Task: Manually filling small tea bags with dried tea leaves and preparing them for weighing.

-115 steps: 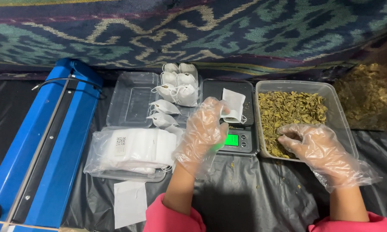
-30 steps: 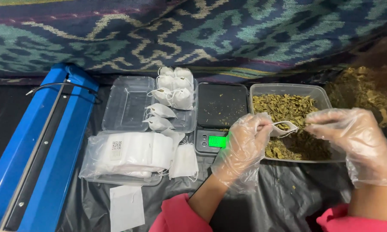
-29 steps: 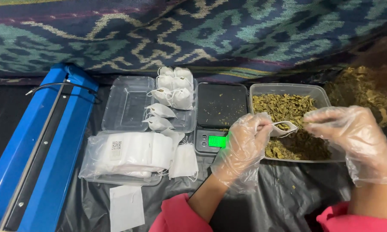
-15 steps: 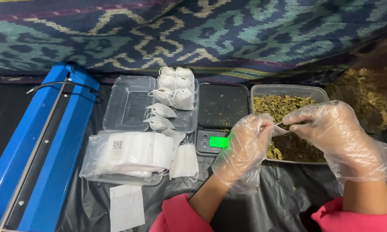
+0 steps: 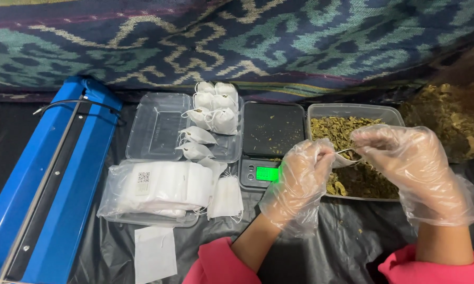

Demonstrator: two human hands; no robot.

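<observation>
1. Our left hand [image 5: 300, 181], in a loose clear plastic glove, has its fingers curled and pinched on the rim of a small white filter bag [image 5: 343, 158], which we hold over the near part of the clear tub of dried leaves [image 5: 352, 109].
2. Our right hand [image 5: 410, 168], gloved the same way, has its fingertips drawn together at the bag's mouth; whether they grip the bag's other edge or a pinch of leaf we cannot tell.
3. The bag hangs between the two hands, just above the dried green-brown leaves.
4. Directly left of the tub sits a small black scale [image 5: 272, 129] with a lit green display [image 5: 267, 173], a few leaf crumbs on its platform.
5. Left of the scale, a clear tray [image 5: 158, 126] holds filled white drawstring bags [image 5: 213, 108] along its right side.
6. In front of the tray lies a clear packet of flat empty bags [image 5: 153, 189], with a loose empty bag [image 5: 225, 197] beside it and another [image 5: 155, 255] nearer to us.
7. A long blue heat sealer [image 5: 47, 179] runs along the far left, on the black sheet [image 5: 347, 236] that covers the surface.
8. A heap of loose dried leaf [image 5: 447, 118] lies to the right of the tub.
</observation>
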